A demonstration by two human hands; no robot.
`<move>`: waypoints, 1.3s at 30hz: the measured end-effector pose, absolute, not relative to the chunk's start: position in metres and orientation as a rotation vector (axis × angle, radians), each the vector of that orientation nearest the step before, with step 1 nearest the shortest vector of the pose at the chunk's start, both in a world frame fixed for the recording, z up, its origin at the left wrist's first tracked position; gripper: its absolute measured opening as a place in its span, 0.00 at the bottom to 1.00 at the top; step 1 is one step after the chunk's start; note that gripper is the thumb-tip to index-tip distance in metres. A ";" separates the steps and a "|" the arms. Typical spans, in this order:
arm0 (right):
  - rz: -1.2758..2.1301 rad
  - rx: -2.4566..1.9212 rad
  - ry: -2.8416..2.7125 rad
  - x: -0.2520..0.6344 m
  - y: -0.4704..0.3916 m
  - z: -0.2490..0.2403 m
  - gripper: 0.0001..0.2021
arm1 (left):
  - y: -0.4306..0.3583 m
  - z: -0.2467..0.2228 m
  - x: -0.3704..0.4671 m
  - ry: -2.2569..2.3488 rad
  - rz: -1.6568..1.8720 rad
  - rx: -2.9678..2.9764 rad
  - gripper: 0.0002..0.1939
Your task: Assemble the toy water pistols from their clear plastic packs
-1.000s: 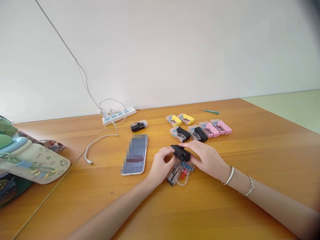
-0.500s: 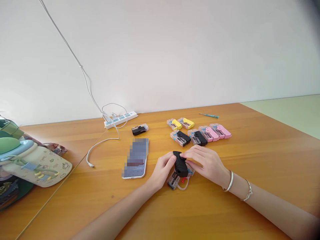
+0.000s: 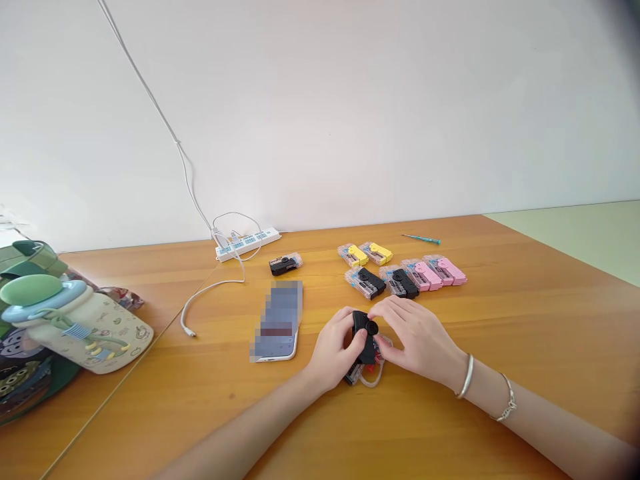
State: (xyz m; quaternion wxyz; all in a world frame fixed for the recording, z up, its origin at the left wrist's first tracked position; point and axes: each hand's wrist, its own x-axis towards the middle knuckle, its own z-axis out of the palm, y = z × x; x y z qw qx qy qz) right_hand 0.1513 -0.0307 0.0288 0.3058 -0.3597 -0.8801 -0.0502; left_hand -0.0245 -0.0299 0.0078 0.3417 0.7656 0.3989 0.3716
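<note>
My left hand (image 3: 338,348) grips a black plastic water-gun casing (image 3: 364,343), thumb on its face and fingers behind. My right hand (image 3: 417,340) pinches the casing's right side around a round black disc (image 3: 372,327), index finger at the top and thumb lower down. Beneath the casing lies a clear water-gun body (image 3: 353,375) with a pale looped tube (image 3: 371,384) and a red part. Most of that body is hidden by the casing and my hands.
Several small water guns lie beyond my hands: yellow (image 3: 377,253), black (image 3: 365,283), pink (image 3: 445,270). Another black one (image 3: 285,264) is further left. A phone (image 3: 280,320), power strip (image 3: 249,244), white cable (image 3: 213,287), screwdriver (image 3: 423,239) and bottle (image 3: 107,327) are around.
The black casing has turned so that its round disc faces up, more plainly visible. My left thumb has moved lower on it. The whole view has shifted slightly.
</note>
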 end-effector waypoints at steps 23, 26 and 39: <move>-0.926 -0.938 -2.545 0.125 -0.026 0.025 0.04 | -0.022 0.001 -0.025 1.219 0.966 1.905 0.14; -0.929 -0.918 -2.557 0.125 -0.024 0.025 0.05 | -0.021 0.000 -0.025 1.233 0.979 1.883 0.13; -0.411 -1.019 -2.426 0.146 -0.016 0.030 0.12 | -0.023 0.004 -0.026 1.187 1.022 1.807 0.13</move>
